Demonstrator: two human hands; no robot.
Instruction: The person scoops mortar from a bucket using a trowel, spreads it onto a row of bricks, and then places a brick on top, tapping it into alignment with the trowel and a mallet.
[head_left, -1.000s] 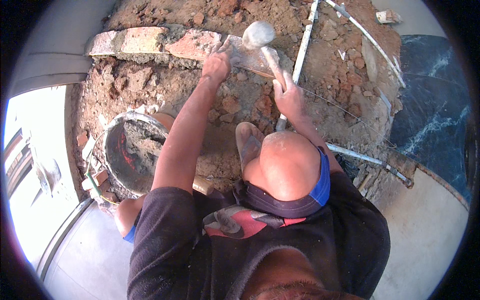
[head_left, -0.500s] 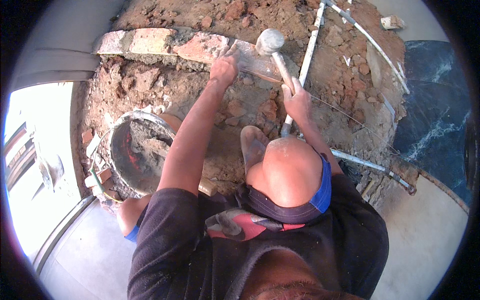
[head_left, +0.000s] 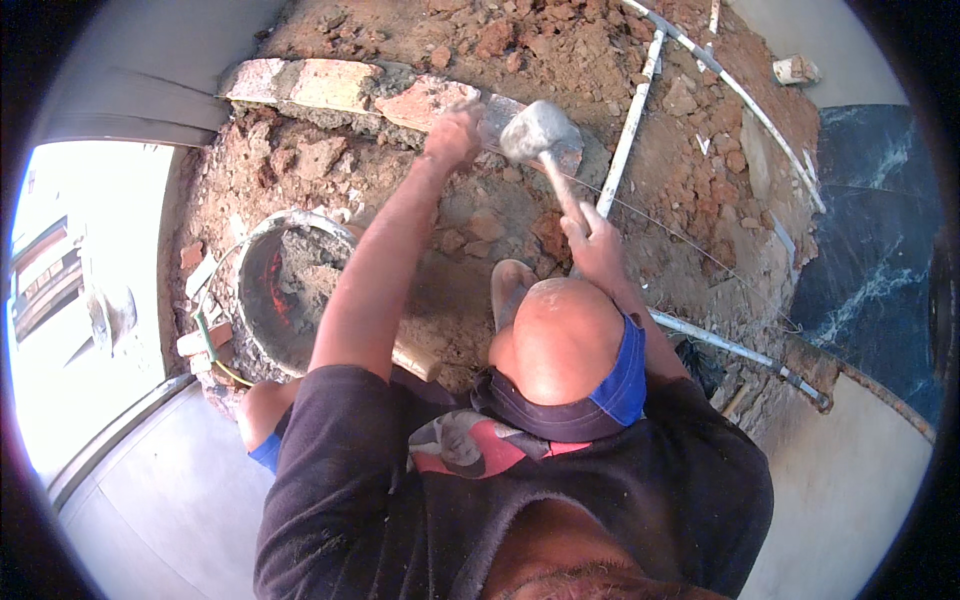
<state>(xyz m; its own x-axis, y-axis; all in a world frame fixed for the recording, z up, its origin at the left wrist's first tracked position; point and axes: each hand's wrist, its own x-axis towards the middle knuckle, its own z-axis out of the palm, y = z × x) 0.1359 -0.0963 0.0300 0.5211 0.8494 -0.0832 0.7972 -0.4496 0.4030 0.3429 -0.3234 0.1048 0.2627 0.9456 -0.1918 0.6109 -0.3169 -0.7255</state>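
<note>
A curved row of mortared bricks (head_left: pixel 328 85) crosses the soil ahead of me. My left hand (head_left: pixel 455 135) is on its right part, by the joint between a reddish brick (head_left: pixel 415 102) and the greyish end brick (head_left: pixel 570 150); its fingers are blurred. In my right hand (head_left: pixel 598 248) is a mallet (head_left: pixel 560 185), gripped by its wooden handle. The mallet's pale, dusty head is over the end brick and hides part of it. Whether the two touch, I cannot tell. A thin string line (head_left: pixel 690 238) runs from near the bricks toward the right.
A bucket (head_left: pixel 245 275) of wet mortar stands at my left, beside loose bricks (head_left: pixel 203 338) and a green-yellow cord (head_left: pixel 205 335). White pipes (head_left: pixel 633 120) cross the rubble on the right. Dark marble-patterned slabs (head_left: pixel 870 220) lie farther right. Bright daylight enters through an opening at left.
The mallet head has come down and nearer over the end brick. My left hand's fingers, spread on the brick before, are now blurred. The whole view has shifted slightly.
</note>
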